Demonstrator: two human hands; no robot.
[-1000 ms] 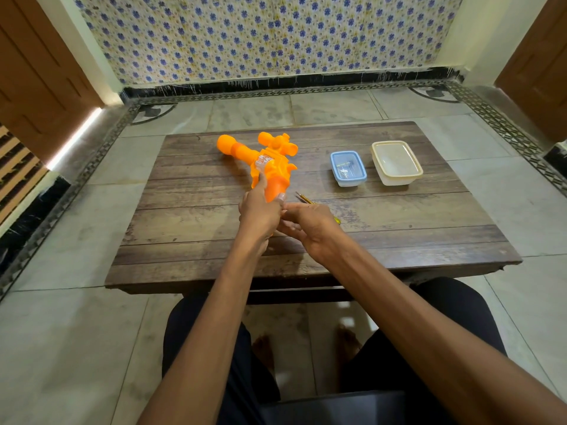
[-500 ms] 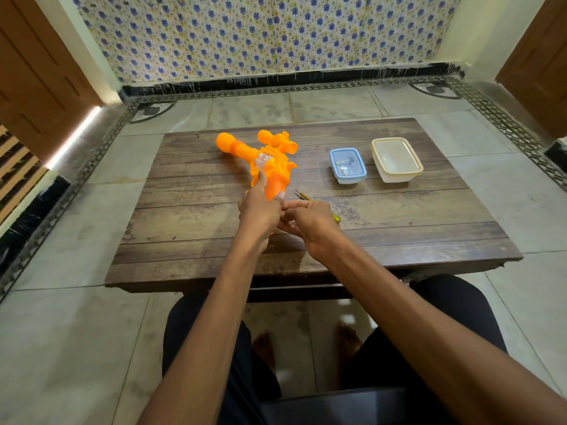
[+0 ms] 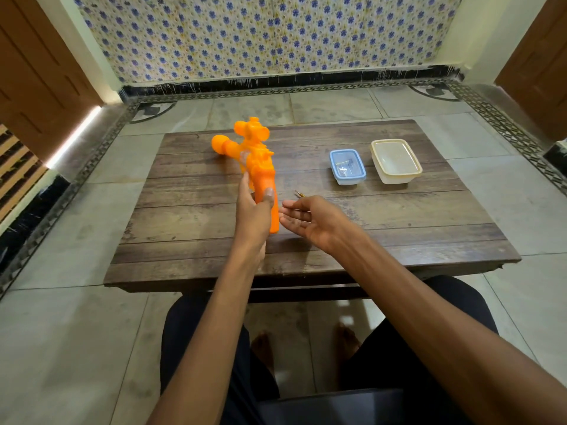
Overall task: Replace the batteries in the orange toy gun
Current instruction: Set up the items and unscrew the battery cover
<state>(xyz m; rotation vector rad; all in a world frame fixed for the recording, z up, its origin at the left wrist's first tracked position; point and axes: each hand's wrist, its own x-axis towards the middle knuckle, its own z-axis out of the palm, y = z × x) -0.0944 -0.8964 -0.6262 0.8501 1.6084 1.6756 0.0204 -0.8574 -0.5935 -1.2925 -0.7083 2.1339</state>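
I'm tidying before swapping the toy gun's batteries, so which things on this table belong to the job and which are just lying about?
Job: orange toy gun, gripped by the left hand; thin tool by the open right hand, likely a screwdriver; blue-rimmed box with small items.
Lying about: cream container, probably.

One camera is sitting on the person's head. It is looking forward and down, over the person's own legs [image 3: 196, 332] and onto a low wooden table [image 3: 399, 228]. It is taking in a very wide picture, so straight lines near the edges are bending. Both arms are reaching in from the bottom. The left hand [image 3: 251, 210], holding the orange toy gun [image 3: 260, 167], and the right hand [image 3: 316, 222] are showing near the middle, quite close to the camera. Past the table the camera is facing a flowered wall [image 3: 276, 35], and tiled floor [image 3: 61, 332] is spreading out on both sides.
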